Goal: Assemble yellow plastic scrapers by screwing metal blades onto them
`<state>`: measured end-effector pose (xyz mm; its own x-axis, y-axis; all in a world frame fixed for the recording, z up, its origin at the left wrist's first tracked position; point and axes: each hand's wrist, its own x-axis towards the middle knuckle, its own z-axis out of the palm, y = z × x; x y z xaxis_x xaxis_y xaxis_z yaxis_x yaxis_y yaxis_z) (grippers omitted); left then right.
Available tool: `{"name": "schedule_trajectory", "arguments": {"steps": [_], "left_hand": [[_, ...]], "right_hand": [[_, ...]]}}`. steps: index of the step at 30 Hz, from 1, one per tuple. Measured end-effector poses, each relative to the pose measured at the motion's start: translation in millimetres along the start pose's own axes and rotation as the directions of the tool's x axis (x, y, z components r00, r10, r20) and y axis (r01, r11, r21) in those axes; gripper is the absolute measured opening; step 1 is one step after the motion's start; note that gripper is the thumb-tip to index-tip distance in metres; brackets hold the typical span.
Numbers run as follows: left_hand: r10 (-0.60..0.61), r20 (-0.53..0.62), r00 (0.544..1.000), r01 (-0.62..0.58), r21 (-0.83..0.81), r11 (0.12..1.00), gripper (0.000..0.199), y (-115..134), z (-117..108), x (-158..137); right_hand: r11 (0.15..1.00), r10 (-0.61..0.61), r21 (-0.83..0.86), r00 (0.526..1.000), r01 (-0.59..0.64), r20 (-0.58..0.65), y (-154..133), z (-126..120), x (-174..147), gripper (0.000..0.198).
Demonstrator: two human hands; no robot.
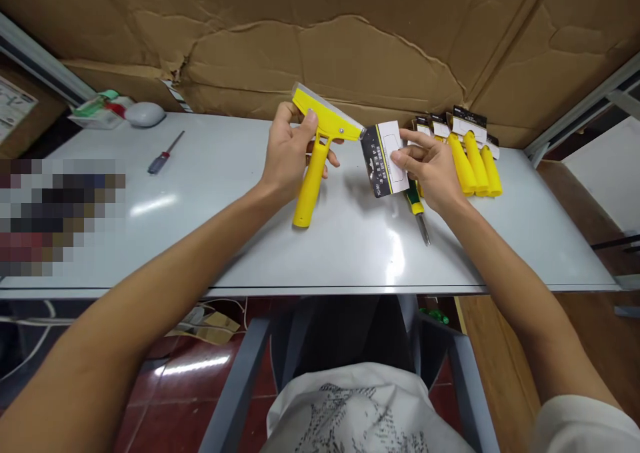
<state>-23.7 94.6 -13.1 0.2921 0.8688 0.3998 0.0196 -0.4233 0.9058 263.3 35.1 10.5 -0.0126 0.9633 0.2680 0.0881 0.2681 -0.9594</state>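
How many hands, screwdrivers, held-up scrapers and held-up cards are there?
Hands (left hand, right hand): 2
Screwdrivers (left screwdriver, green-and-yellow screwdriver): 2
Held-up scraper: 1
Held-up card: 1
Total: 6

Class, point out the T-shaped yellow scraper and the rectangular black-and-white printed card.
T-shaped yellow scraper point(316, 166): head view, upper handle.
Rectangular black-and-white printed card point(377, 163): head view, black printed part.

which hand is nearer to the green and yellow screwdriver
Right. The right hand, pinching the printed card, is close by the handle end of the screwdriver; the left hand, holding the yellow scraper, is well off to its left.
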Motion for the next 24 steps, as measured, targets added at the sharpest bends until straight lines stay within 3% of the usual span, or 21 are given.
{"name": "schedule_trajectory", "arguments": {"steps": [3,7,11,13,17,21,24], "left_hand": [[-0.012,-0.092,0.996,0.010,-0.026,1.000,0.057,-8,-9,4],[0.035,-0.189,0.981,-0.030,0.028,0.999,0.080,-23,-28,11],[-0.070,-0.222,0.972,0.056,-0.071,0.996,0.073,-33,-46,18],[-0.132,-0.237,0.963,0.095,-0.161,0.982,0.069,-33,-52,22],[-0.111,-0.293,0.950,0.035,-0.251,0.967,0.076,-34,-60,31],[-0.112,-0.302,0.947,0.006,-0.331,0.944,0.090,-41,-61,36],[-0.155,-0.405,0.901,-0.029,-0.411,0.911,0.070,-32,-51,31]], "right_hand": [[0.995,0.074,0.067,0.997,-0.076,0.027,-1,4,-2,0.084],[0.986,0.131,0.099,0.989,-0.138,0.071,0,12,-6,0.079],[0.977,0.159,0.118,0.974,-0.179,0.160,-2,22,-14,0.075],[0.978,0.155,0.116,0.977,-0.173,0.146,-4,25,-18,0.072],[0.984,0.134,0.106,0.989,-0.140,0.063,-5,25,-19,0.065],[0.972,0.153,0.171,0.986,-0.163,0.071,-4,21,-16,0.065],[0.970,0.125,0.201,0.990,-0.134,0.059,-3,20,-14,0.066]]}}
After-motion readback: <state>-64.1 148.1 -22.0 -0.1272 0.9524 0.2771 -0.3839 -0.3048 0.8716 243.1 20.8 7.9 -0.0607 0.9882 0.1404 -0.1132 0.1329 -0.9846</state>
